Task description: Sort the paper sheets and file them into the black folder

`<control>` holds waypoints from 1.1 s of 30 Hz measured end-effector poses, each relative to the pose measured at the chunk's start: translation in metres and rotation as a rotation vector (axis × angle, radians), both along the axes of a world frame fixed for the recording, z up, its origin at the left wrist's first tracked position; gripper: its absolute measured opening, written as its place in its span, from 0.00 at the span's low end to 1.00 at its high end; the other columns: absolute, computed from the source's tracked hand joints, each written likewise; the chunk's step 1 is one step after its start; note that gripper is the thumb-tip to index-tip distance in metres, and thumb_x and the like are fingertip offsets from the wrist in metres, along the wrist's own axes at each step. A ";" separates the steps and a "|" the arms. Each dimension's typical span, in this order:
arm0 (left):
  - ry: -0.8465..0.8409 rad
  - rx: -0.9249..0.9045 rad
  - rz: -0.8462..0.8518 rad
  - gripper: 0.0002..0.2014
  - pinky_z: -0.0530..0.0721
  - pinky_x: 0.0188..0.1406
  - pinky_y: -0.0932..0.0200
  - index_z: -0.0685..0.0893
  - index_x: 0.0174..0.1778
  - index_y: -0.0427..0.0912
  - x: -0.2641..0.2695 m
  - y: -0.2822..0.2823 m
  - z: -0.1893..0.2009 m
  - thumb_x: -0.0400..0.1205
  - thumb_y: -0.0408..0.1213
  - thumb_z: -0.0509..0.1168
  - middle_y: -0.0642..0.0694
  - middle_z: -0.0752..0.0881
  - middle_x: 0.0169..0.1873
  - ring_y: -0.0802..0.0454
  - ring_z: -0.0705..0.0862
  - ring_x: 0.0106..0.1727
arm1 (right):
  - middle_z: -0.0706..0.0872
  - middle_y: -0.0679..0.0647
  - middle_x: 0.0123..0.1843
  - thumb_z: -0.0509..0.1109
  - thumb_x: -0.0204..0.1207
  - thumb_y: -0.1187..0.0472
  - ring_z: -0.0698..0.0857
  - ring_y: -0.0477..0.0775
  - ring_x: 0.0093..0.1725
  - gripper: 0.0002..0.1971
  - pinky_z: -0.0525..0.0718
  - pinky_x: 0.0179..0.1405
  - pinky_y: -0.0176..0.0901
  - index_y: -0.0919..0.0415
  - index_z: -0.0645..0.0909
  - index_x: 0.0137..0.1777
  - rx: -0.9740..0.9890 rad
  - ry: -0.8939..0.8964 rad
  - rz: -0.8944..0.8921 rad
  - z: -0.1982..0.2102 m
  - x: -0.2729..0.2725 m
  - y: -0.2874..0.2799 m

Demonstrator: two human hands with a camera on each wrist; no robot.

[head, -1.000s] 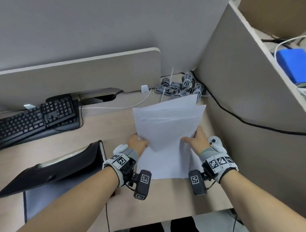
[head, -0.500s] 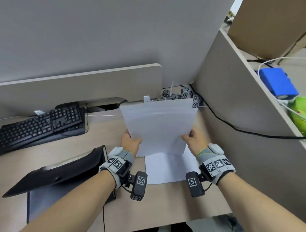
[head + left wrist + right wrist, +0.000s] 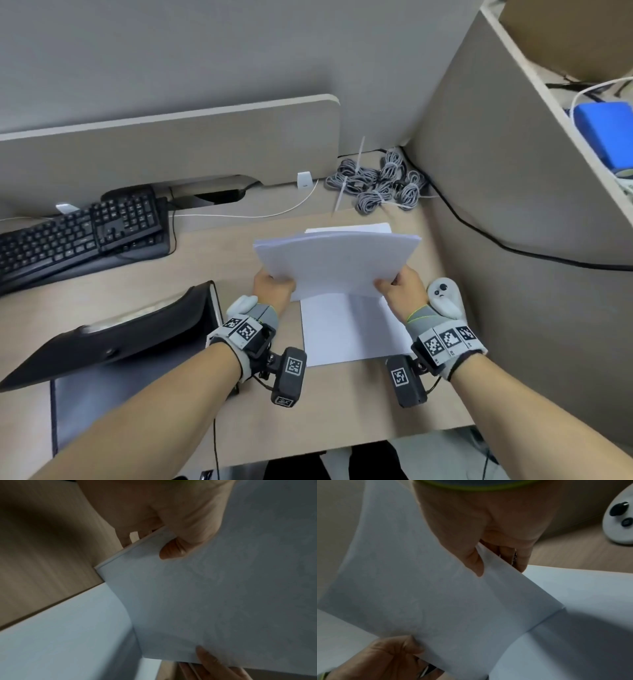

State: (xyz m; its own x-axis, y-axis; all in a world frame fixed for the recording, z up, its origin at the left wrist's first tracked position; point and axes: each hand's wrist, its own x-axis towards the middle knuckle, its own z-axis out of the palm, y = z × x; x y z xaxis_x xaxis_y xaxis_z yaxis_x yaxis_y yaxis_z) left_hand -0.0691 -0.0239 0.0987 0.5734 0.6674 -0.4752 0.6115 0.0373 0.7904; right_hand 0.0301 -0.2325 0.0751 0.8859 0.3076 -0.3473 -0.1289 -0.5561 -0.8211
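Observation:
A stack of white paper sheets hangs tilted above the desk, held by both hands. My left hand pinches its left near corner, thumb on top. My right hand pinches the right near corner, thumb over the edge. Another white sheet lies flat on the desk under the stack. The black folder lies open at the left, just beyond my left wrist.
A black keyboard sits at the far left. Bundled grey cables fill the back corner. A white controller rests by my right wrist. A beige partition with a black cable walls the right side.
The fanned sheets were gathered into one aligned stack and lifted upright. Now the stack is tipped flatter and sits lower over the sheet on the desk.

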 end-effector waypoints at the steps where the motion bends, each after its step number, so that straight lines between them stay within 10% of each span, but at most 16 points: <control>1: 0.025 -0.009 -0.002 0.16 0.66 0.24 0.62 0.70 0.25 0.41 -0.001 0.000 -0.008 0.71 0.17 0.62 0.47 0.71 0.21 0.49 0.68 0.25 | 0.88 0.56 0.48 0.70 0.72 0.68 0.86 0.59 0.49 0.09 0.83 0.51 0.52 0.61 0.82 0.52 -0.023 0.016 0.004 -0.007 0.000 0.000; 8: 0.006 -0.015 0.011 0.07 0.76 0.35 0.62 0.84 0.44 0.30 -0.005 -0.005 -0.021 0.72 0.19 0.67 0.44 0.83 0.32 0.47 0.81 0.37 | 0.90 0.54 0.52 0.72 0.72 0.60 0.87 0.57 0.53 0.12 0.84 0.55 0.51 0.60 0.85 0.56 -0.056 -0.001 0.056 -0.013 0.004 0.005; 11: 0.063 0.001 -0.002 0.08 0.74 0.26 0.71 0.81 0.41 0.38 -0.014 -0.001 -0.006 0.75 0.20 0.67 0.50 0.80 0.31 0.48 0.80 0.38 | 0.88 0.47 0.46 0.71 0.73 0.63 0.85 0.49 0.44 0.09 0.80 0.42 0.35 0.58 0.83 0.54 -0.046 -0.021 0.103 0.002 0.004 0.017; 17: 0.099 0.013 0.120 0.09 0.73 0.34 0.63 0.77 0.45 0.35 -0.059 0.026 0.030 0.75 0.19 0.65 0.46 0.80 0.39 0.50 0.78 0.46 | 0.89 0.51 0.53 0.69 0.73 0.67 0.87 0.55 0.53 0.14 0.83 0.57 0.49 0.57 0.82 0.59 0.113 0.058 0.258 0.037 -0.018 0.065; 24: 0.204 0.032 0.169 0.07 0.71 0.31 0.63 0.79 0.34 0.35 -0.157 0.074 0.031 0.76 0.22 0.63 0.45 0.81 0.31 0.48 0.77 0.37 | 0.85 0.49 0.52 0.66 0.77 0.66 0.82 0.53 0.51 0.14 0.76 0.46 0.41 0.58 0.80 0.62 0.078 -0.082 0.574 0.068 -0.063 0.137; 29: 0.460 0.062 0.011 0.19 0.78 0.59 0.59 0.83 0.66 0.41 -0.225 0.126 0.005 0.80 0.27 0.60 0.44 0.84 0.62 0.44 0.82 0.63 | 0.85 0.50 0.55 0.66 0.79 0.68 0.80 0.49 0.51 0.18 0.71 0.34 0.19 0.58 0.78 0.68 0.104 -0.091 0.680 0.077 -0.104 0.180; 33: 0.507 0.174 0.030 0.27 0.81 0.62 0.53 0.76 0.74 0.54 -0.251 0.176 -0.006 0.77 0.33 0.59 0.43 0.81 0.68 0.42 0.82 0.62 | 0.86 0.51 0.56 0.66 0.79 0.67 0.81 0.50 0.52 0.18 0.69 0.39 0.27 0.59 0.76 0.69 0.076 -0.133 0.706 0.075 -0.123 0.214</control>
State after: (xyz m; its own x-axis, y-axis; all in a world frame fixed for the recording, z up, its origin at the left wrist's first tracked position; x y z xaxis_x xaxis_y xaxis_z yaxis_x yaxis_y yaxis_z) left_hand -0.3205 0.1524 0.0925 0.2803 0.7736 -0.5683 0.9188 -0.0448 0.3921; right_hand -0.0929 -0.0190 0.1501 0.4998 0.8414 -0.2055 0.3438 -0.4105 -0.8446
